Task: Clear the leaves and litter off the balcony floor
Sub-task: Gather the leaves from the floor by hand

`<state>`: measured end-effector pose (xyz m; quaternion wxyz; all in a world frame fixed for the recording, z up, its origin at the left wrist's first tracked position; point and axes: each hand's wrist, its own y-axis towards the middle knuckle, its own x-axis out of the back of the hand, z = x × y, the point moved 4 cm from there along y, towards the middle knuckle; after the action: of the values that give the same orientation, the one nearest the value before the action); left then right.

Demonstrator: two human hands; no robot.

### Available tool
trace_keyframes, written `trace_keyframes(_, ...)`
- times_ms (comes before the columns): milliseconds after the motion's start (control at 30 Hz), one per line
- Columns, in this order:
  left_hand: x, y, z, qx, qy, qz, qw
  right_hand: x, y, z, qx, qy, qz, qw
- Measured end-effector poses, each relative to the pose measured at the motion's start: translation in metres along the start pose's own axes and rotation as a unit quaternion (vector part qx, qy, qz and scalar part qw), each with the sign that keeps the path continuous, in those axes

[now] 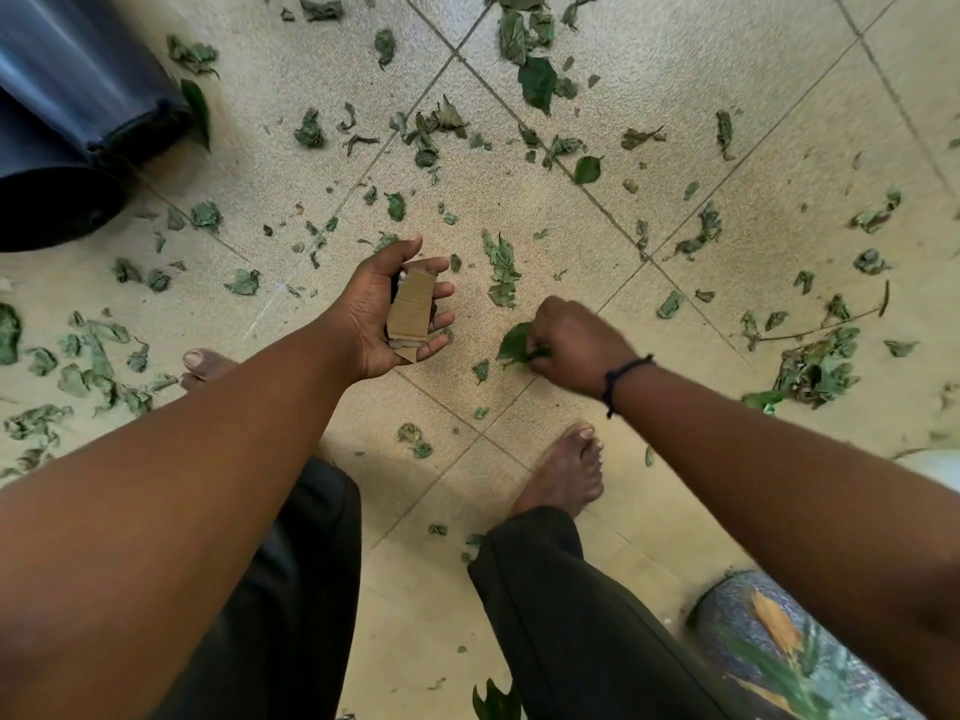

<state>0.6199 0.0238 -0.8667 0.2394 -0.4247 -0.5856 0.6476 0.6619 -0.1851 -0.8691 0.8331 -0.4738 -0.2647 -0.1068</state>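
Observation:
Green leaves, most of them curled and dry, lie scattered over the beige tiled balcony floor (597, 241). My left hand (384, 314) is palm up and grips a piece of brown cardboard (410, 309) with a few other scraps under it. My right hand (571, 345) is fisted close to the floor and pinches a fresh green leaf (511, 343). A long crumpled leaf (501, 267) lies just beyond both hands. A thick clump of leaves (815, 366) sits to the right.
A dark plastic bin (62, 122) lies at the top left. My bare feet (566, 470) stand on the tiles below the hands. A patterned rounded object (769, 641) is at the bottom right. A thin twig (831, 324) lies near the right clump.

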Motion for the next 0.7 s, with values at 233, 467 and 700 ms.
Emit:
trace_keyframes(233, 0.006, 0.0, 0.0, -0.002, 0.013, -0.005, 1.0, -0.023, 0.025, 0.011, -0.011, -0.084, 0.014, 0.996)
trace_keyframes(467, 0.006, -0.009, 0.003, 0.002, 0.002, -0.003, 1.0, 0.016, 0.037, -0.001, -0.109, -0.024, 0.056, 0.992)
trace_keyframes(700, -0.001, -0.015, -0.012, -0.007, -0.016, 0.004, 1.0, 0.093, 0.053, -0.018, -0.188, 0.233, -0.051, 0.953)
